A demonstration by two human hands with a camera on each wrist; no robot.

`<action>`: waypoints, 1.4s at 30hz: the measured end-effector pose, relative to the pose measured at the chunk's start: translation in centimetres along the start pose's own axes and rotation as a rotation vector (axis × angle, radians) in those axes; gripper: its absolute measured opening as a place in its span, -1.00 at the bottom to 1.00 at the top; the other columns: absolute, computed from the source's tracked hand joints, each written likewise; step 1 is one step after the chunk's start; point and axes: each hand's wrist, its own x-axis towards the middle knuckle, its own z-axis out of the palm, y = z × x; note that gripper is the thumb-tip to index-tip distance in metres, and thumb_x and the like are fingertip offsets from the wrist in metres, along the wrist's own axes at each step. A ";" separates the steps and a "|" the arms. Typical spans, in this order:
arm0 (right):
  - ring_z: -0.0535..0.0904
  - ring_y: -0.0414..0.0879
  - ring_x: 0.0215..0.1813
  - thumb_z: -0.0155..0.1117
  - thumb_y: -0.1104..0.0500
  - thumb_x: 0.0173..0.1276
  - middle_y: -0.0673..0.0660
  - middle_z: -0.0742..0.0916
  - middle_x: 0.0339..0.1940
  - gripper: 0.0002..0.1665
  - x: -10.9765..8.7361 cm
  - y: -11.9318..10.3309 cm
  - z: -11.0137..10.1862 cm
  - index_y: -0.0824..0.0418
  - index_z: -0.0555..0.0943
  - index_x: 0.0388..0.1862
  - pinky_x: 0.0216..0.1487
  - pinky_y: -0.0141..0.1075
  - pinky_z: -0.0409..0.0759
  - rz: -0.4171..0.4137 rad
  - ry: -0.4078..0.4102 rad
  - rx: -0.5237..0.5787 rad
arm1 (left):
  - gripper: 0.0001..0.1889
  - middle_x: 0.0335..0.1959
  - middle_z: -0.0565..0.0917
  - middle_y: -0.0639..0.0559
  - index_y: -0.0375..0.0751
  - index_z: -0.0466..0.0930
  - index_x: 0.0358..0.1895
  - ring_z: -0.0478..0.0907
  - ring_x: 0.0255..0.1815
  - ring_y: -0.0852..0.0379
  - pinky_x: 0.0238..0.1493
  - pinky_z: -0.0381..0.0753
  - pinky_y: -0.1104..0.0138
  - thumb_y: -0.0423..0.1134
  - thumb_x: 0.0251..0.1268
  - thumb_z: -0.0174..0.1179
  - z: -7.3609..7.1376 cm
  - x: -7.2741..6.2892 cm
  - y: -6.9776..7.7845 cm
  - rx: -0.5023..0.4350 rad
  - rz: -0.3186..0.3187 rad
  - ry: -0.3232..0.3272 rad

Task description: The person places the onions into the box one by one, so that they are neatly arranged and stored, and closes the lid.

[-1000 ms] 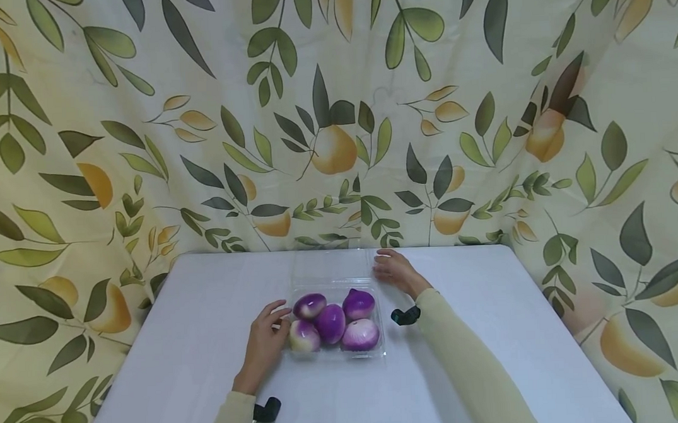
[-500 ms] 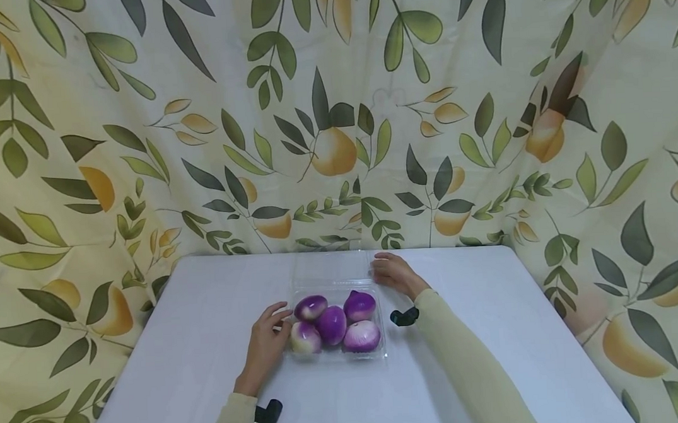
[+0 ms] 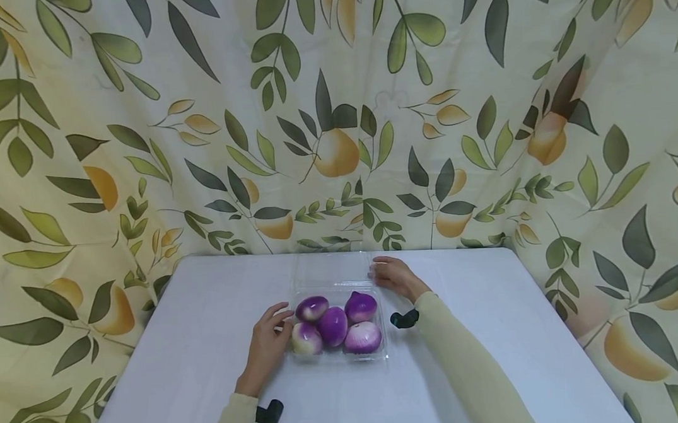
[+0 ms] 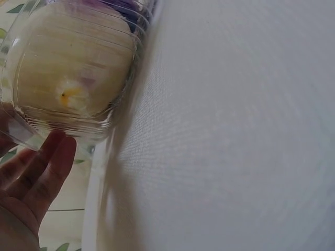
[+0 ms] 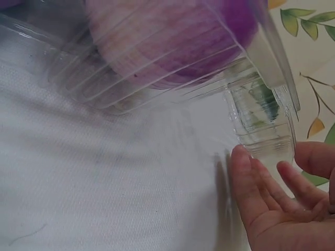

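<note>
Several purple-and-white onions point(image 3: 332, 326) sit in a clear plastic clamshell box point(image 3: 385, 335) at the middle of the table. The box's transparent lid point(image 3: 330, 267) lies folded back, away from me. My left hand point(image 3: 267, 341) touches the box's left wall with its fingertips, beside the white-ended onion point(image 4: 73, 57). In the left wrist view, those fingers point(image 4: 60, 157) are nearly straight against the ribbed plastic. At the far right, my right hand point(image 3: 397, 276) has relaxed fingers at the lid's right edge. The right wrist view shows its fingertips point(image 5: 241, 157) against the clear plastic.
A white cloth-covered table point(image 3: 465, 370) lies under the box, its far edge just beyond the lid. Behind and at both sides hangs a leaf-and-fruit patterned curtain point(image 3: 197, 85). Black wrist devices point(image 3: 269, 412) are on both arms.
The right hand has come slightly nearer along the lid's edge. The left hand stays at the box's side, and the onions keep their places. The whole head view has shifted slightly.
</note>
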 end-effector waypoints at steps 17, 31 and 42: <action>0.66 -0.11 -0.09 0.01 0.26 0.52 0.30 0.64 0.08 -0.41 -0.7 -0.3 0.3 0.34 0.22 0.48 -0.19 -0.37 0.65 -0.021 0.029 0.009 | -0.79 0.15 0.63 -0.20 -0.35 0.72 -0.09 0.70 -0.30 0.05 -0.36 0.69 0.46 -0.50 0.22 0.22 0.0 0.0 0.1 -0.010 0.019 0.002; 0.65 -0.04 0.09 0.00 0.25 0.53 0.39 0.48 0.38 -0.40 -1.2 -0.2 0.3 0.30 0.20 0.50 0.11 -0.27 0.67 -0.034 0.039 0.024 | -0.79 0.13 0.65 -0.18 -0.35 0.72 -0.10 0.70 -0.32 0.09 -0.36 0.70 0.45 -0.49 0.24 0.19 -0.1 -0.2 0.0 -0.010 0.022 0.005; 0.65 -0.04 0.12 -0.01 0.29 0.52 0.34 0.48 0.39 -0.46 -1.4 -0.6 0.0 0.27 0.26 0.45 0.23 -0.21 0.63 -0.087 0.057 -0.006 | -0.79 0.13 0.65 -0.14 -0.34 0.72 -0.10 0.69 -0.32 0.11 -0.36 0.70 0.46 -0.49 0.23 0.21 0.0 -0.3 0.0 -0.005 0.029 0.013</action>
